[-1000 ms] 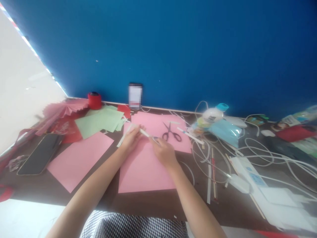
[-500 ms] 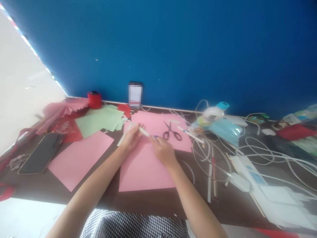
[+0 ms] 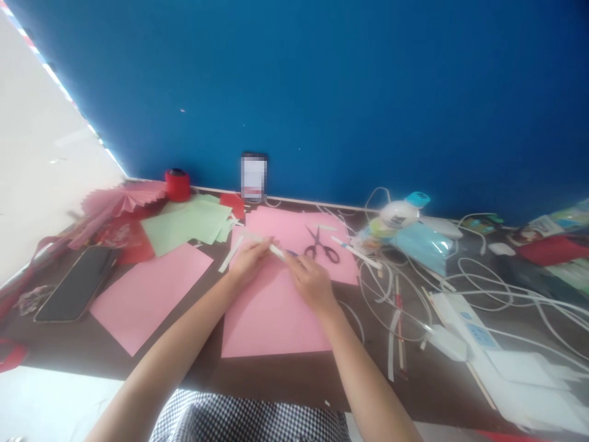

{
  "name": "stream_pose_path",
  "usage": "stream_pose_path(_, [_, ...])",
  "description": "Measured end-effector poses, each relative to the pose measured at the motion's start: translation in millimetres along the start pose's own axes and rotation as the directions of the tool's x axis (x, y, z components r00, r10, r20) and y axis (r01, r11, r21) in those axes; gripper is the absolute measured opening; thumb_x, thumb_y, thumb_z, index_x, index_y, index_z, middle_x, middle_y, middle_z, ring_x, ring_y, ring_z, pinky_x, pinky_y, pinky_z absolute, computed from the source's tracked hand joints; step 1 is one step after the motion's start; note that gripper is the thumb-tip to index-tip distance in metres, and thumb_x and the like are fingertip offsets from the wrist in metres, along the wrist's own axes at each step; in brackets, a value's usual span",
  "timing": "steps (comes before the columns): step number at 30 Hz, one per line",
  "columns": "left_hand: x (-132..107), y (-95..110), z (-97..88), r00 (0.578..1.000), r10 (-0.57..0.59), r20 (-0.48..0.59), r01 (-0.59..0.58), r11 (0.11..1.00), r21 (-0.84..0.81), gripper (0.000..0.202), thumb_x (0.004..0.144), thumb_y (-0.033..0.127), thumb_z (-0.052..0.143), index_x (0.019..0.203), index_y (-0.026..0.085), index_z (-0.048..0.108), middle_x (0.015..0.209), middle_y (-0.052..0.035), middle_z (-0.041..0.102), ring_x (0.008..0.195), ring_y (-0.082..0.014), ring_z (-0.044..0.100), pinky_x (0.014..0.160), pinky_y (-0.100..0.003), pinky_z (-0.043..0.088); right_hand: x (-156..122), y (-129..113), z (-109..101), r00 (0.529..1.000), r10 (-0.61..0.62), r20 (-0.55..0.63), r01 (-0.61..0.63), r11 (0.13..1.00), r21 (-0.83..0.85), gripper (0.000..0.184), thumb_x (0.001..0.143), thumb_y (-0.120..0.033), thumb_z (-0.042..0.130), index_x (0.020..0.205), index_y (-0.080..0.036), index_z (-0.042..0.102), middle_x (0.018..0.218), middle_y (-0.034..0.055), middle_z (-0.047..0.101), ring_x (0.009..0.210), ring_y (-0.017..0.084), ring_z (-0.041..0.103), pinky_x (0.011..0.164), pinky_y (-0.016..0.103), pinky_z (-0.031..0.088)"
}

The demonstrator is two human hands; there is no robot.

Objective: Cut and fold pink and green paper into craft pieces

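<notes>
Over the pink paper sheets (image 3: pixel 271 319), my left hand (image 3: pixel 251 261) and my right hand (image 3: pixel 310 279) work close together. A slim, off-white stick-like piece (image 3: pixel 277 250) spans the gap between their fingertips, and both hands pinch it. Its kind is hard to make out through the blur, and its ends are hidden in the fingers. A small dark blue bit shows beside my right fingers. Just beyond my right hand lie black-handled scissors (image 3: pixel 322 247), blades apart, on the pink paper. A white strip (image 3: pixel 230 256) lies left of my left hand.
Green paper sheets (image 3: pixel 188 221), another pink sheet (image 3: pixel 154 301) and a dark phone (image 3: pixel 77 283) lie to the left. A red round container (image 3: pixel 177 185) and a propped phone (image 3: pixel 254 177) stand by the blue wall. Tangled white cables and a power strip (image 3: pixel 464 316) cover the right.
My hands have come closer together, so less of the off-white piece shows between them. My left hand has shifted right and slightly toward me. The view has moved a little.
</notes>
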State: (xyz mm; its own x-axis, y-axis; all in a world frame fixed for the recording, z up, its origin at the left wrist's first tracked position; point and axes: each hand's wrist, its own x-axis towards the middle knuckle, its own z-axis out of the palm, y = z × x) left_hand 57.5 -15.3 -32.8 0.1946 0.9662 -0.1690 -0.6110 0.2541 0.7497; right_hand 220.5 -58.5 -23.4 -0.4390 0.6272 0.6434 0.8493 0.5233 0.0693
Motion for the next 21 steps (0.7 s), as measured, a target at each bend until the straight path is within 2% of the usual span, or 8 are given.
stream_pose_path(6, [2.0,3.0,-2.8,1.0,-0.011,-0.024,0.011,0.999,-0.033,0.027,0.072,0.025,0.068,0.095,0.011,0.065,0.094,-0.0111,0.068,0.093,-0.0208,0.063,0.092,-0.037,0.045,-1.8,2.5,-0.4,1.0,-0.003,0.01,0.003,1.0,0.02,0.032,0.085,-0.01,0.044,0.112,-0.018,0.06,0.07,0.0031,0.06,0.064,0.012,0.052,0.056,0.022,0.038])
stream_pose_path(9, [1.1,4.2,-2.1,1.0,-0.01,-0.02,0.009,0.999,-0.032,0.027,0.074,0.026,0.066,0.097,0.012,0.064,0.093,-0.0113,0.068,0.092,-0.0207,0.064,0.091,-0.038,0.046,-1.7,3.6,-1.8,1.0,-0.016,0.018,0.016,1.0,0.004,0.032,0.086,-0.009,0.043,0.111,-0.017,0.06,0.077,0.005,0.062,0.07,0.013,0.054,0.059,0.022,0.039])
stream_pose_path(12, [0.4,5.1,-1.1,1.0,0.003,-0.012,-0.004,0.999,-0.033,0.027,0.076,0.026,0.064,0.098,0.012,0.063,0.092,-0.0112,0.069,0.092,-0.0205,0.064,0.09,-0.037,0.047,-1.0,4.1,-3.4,0.999,-0.026,0.031,0.027,0.999,-0.025,0.034,0.086,-0.007,0.041,0.113,-0.018,0.059,0.082,0.006,0.062,0.074,0.013,0.054,0.06,0.022,0.039])
stream_pose_path(21, [1.3,4.5,-1.7,1.0,0.027,-0.009,-0.028,0.998,-0.064,0.028,0.078,0.026,0.062,0.102,0.011,0.061,0.089,-0.0113,0.069,0.09,-0.021,0.065,0.091,-0.038,0.046,-1.3,4.3,-1.2,0.998,0.008,0.057,-0.003,0.997,-0.079,0.04,0.084,-0.005,0.04,0.116,-0.021,0.058,0.08,0.0055,0.061,0.07,0.014,0.051,0.058,0.023,0.038])
